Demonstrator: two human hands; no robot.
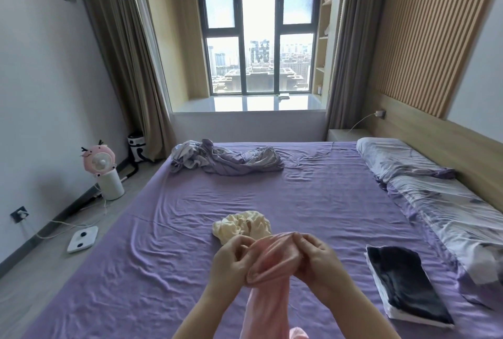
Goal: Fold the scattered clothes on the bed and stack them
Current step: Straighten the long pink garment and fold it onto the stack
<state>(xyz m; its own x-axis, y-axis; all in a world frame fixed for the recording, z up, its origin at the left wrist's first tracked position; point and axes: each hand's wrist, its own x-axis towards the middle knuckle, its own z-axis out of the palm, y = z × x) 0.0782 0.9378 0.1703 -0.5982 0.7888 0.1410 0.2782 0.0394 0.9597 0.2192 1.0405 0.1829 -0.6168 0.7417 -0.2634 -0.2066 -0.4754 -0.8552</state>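
Landmark: bed (313, 197), purple sheet, wrinkled; every place below is read off it.
Pink garment (272, 259): held up off the bed at its near edge, centre; bunched at the top between both hands, the rest hanging down toward the person. Likely lifted clear so an edge or opening can be found before folding.
Left hand (231, 262): fingers curled, pinching the gathered top of the pink cloth on its left side; holds nothing else.
Right hand (313, 259): fingers curled over the same top edge on the right side, thumb side tucked in the cloth; the two hands are near each other, cloth between.
Cream garment (242, 225): crumpled on the bed just beyond the hands; unfolded, seemingly waiting its turn.
Dark folded stack (405, 287): flat on the bed's right side, near end, beside the pillows (424, 183); probably the pile being built, kept away from the working patch.
Purple-grey heap (226, 160): rumpled at the bed's far end, left of centre; clothes or bedding, cannot tell.
Progress, judged: some folded, at least two pieces left.
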